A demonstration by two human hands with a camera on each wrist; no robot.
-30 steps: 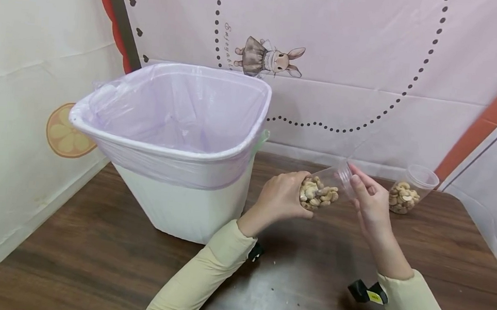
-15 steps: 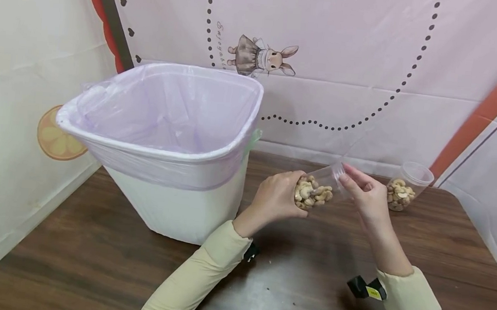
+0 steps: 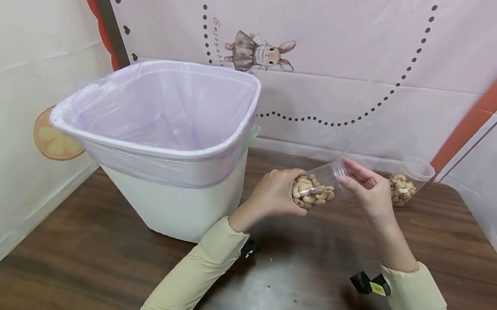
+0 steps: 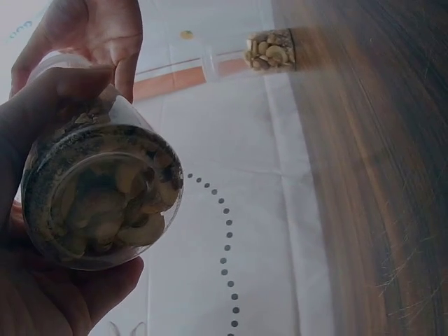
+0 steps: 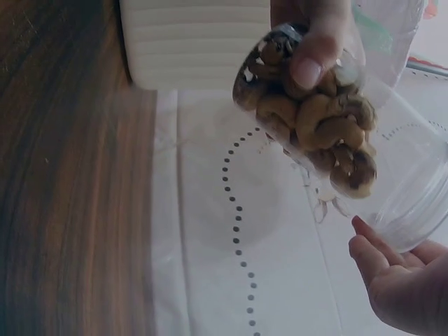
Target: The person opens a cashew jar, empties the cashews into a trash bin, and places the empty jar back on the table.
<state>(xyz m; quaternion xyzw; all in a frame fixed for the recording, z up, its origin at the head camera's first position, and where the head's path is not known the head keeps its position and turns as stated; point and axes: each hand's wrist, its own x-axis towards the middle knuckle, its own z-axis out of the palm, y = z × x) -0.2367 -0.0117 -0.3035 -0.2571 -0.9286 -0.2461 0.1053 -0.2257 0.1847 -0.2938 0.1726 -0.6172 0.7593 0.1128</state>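
Note:
A clear jar of cashews [image 3: 311, 189] is tilted in the air above the table, its mouth end up to the right. The left hand [image 3: 273, 193] grips its base end, thumb and fingers round it. At the other end, the right hand [image 3: 370, 194] pinches the ridged rim between thumb and fingers. In the left wrist view the jar's round bottom [image 4: 105, 199] faces the camera. The nuts [image 5: 315, 119] lie toward the base in the right wrist view, and the upper part is see-through. Whether a lid is on cannot be told.
To the left stands a white bin [image 3: 174, 207] with a purple liner over its rim. A second clear jar of cashews [image 3: 403, 186] stands at the back right of the wooden table [image 3: 307, 296]. Printed cloth [image 3: 349, 46] hangs behind.
The whole head view has shifted slightly, with bin and far jar lower-left in it before settling. Both hands keep their hold on the tilted jar, which has hardly moved.

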